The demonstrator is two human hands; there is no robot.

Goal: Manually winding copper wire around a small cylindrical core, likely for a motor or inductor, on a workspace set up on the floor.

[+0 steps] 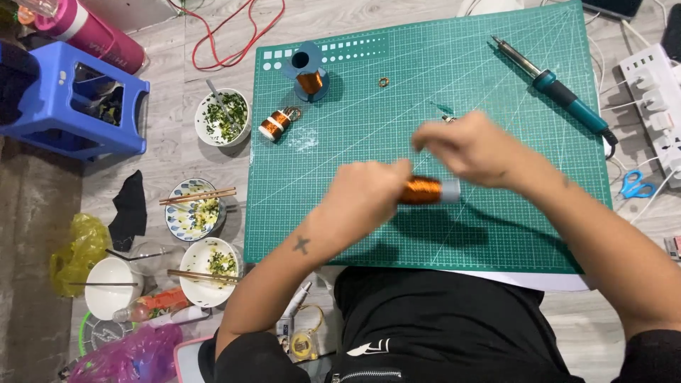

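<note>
Copper coil (pixel 420 191) between both hands

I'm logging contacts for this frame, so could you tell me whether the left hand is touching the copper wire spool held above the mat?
Touching. The head view shows the left hand closed around one end of the copper wire spool, with no gap between them.

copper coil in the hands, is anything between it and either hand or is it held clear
Nothing visible stands between them. The left hand grips one end of the copper coil directly, and the right hand hovers just above its other end, blurred. The coil is held over the green cutting mat.
</note>
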